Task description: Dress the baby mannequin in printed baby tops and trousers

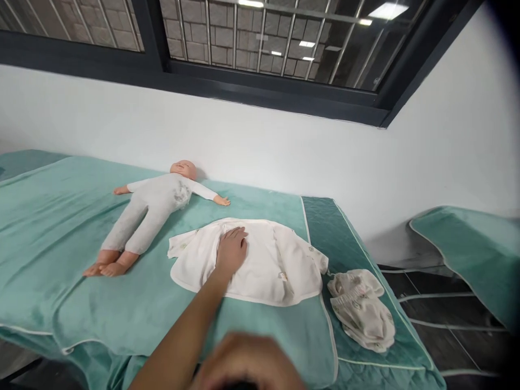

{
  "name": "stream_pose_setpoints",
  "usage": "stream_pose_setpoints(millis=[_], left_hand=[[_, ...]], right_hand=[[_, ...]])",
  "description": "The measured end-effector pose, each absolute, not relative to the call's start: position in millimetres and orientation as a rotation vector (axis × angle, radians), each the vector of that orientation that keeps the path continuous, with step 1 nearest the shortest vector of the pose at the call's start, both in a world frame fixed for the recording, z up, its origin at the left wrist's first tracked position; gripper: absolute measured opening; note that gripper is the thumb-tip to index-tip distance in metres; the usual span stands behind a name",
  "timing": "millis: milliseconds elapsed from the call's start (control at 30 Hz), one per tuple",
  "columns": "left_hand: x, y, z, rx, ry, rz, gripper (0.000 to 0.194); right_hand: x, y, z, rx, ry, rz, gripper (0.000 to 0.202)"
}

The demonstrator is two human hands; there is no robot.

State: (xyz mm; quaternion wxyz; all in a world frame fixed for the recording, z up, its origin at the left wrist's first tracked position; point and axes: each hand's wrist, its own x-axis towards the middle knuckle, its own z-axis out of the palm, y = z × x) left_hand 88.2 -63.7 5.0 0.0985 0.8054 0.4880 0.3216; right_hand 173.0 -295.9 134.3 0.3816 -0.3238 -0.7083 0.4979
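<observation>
My left hand [233, 250] lies flat, fingers stretched out, on a white baby top [260, 260]. The top is spread open on the green bed cover, its sleeves reaching out to both sides and small prints on the cuffs. Close to the camera, at the bottom edge, my right hand [252, 360] appears large and blurred; its fingers cannot be made out. A baby doll [152, 200] in a white bodysuit rests on its back to the left, arms spread and feet bare. To the right lies a bunched pair of white printed baby pants [363, 311].
A green cover [134, 314] drapes the bed, with a darker quilted part [331, 227] at the right. Behind it rise a white wall [244, 146] and a dark window frame [264, 89]. Another green-covered surface [475, 244] stands across a gap at right.
</observation>
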Motion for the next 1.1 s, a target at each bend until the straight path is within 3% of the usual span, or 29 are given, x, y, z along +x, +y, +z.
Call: stream_pose_setpoints(millis=[67, 200, 267, 433, 567, 767, 933, 1100], left_hand=[[89.2, -64.4, 5.1, 2.391, 1.427, 0.967, 0.030], [84.3, -71.3, 5.7, 2.340, 1.367, 0.971, 0.031], [72.9, -74.7, 8.5, 2.308, 1.293, 0.996, 0.033], [27.1, -56.7, 29.4, 2.346, 1.376, 1.001, 0.037], [2.7, -14.2, 44.5, 2.257, 1.647, 0.678, 0.039], [-17.8, 26.7, 64.0, 2.204, 1.426, 0.324, 0.030], [-30.4, 35.2, 83.4, 2.196, 1.334, 0.405, 0.039], [-16.9, 63.5, 93.5, 2.249, 1.615, 0.392, 0.043]], right_hand=[[195.4, -262.3, 111.1, -1.024, -1.688, 1.123, 0.035], [268.4, -180.4, 54.6, -1.615, -1.589, 0.448, 0.040], [306.2, -146.2, 34.7, -1.889, -1.493, 0.264, 0.040], [351.2, -96.9, 21.2, -2.085, -1.463, 0.246, 0.039], [349.1, -71.5, 29.8, -2.166, -1.552, 0.340, 0.039], [351.5, -64.5, 45.4, -2.081, -1.791, 0.431, 0.030], [367.4, -78.8, 48.9, -2.100, -1.777, 0.275, 0.037], [373.9, -52.7, 52.6, -2.177, -1.771, 0.120, 0.041]])
